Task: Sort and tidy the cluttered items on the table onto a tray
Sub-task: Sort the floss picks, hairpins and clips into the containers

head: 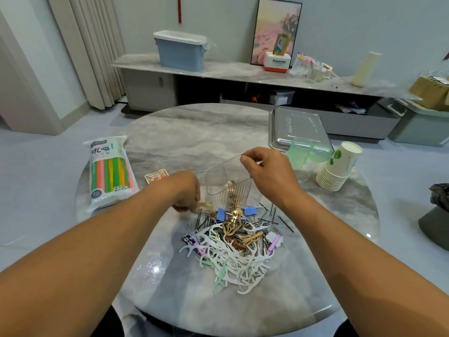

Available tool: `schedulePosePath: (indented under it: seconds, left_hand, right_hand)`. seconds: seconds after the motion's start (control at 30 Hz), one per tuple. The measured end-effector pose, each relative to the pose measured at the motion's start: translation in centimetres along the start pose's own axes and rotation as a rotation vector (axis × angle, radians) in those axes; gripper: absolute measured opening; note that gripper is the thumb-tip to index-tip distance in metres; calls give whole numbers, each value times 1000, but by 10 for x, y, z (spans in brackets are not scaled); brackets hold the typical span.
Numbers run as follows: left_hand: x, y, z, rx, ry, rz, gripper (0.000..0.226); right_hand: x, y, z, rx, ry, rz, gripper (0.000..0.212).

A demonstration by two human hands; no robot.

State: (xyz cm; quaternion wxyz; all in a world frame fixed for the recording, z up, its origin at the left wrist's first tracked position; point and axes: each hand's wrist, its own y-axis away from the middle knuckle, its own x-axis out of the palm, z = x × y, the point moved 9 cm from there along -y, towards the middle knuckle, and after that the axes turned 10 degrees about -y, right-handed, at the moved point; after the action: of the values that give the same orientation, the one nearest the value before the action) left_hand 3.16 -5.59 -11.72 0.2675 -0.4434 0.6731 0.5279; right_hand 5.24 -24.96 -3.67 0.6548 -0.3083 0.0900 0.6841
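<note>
Head view: my right hand (269, 176) pinches the rim of a clear container (230, 186), tilted beside the clutter pile (233, 242). My left hand (187, 193) grips a gold clip (205, 205) at the pile's edge. Metal tray (298, 127) sits far right on the round table (194, 132).

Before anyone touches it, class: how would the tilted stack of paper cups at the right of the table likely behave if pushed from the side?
The stack of paper cups already leans, so a side push would probably tip it. Being paper, it looks light and should slide or topple easily. The nested cups might separate and roll on the smooth round table.
</note>
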Motion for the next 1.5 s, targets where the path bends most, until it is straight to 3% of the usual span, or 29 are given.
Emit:
schedulePosePath:
  seconds: [0.1,0.2,0.4,0.5,0.57,0.67,0.8,0.87,0.93,1.0,1.1,1.2,1.37,1.5]
  left_hand:
    - [-36,6,2,32,289,-43,18]
    - [-54,11,-7,150,527,-103,22]
    - [-46,7,-37,327,685,-167,32]
    - [-44,-2,-28,249,520,-212,44]
    - [-35,-7,-14,158,322,-185,40]
    - [-22,-10,-5,107,227,-103,39]
    - [-18,-8,-6,93,143,-36,28]
    - [0,-4,-10,78,77,113,24]
    - [20,0,-16,78,-5,220,24]
    - [33,0,-22,88,-58,231,36]
    - [44,-3,-29,125,-81,207,49]
    - [49,-6,-35,165,-162,134,48]
    - [44,-7,-38,225,-266,37,36]
    - [40,-9,-37,252,-284,-6,29]
  right_hand:
    - [14,4,1,68,-158,140,18]
    - [32,12,5,105,-252,282,30]
    - [18,9,12,23,-300,119,12]
    - [6,5,8,-23,-105,0,12]
    - [8,4,1,-11,65,28,17]
    - [18,7,-4,-43,370,95,31]
    - [9,7,8,-86,296,66,21]
    - [10,8,9,-57,192,172,10]
    - [26,21,7,-24,119,422,8]
    - [49,45,-3,-19,243,664,20]
    - [76,70,-24,-108,572,791,52]
    - [85,76,-35,-195,702,770,56]
    - [75,70,-31,-309,739,665,20]
    - [56,49,-25,-171,499,581,17]
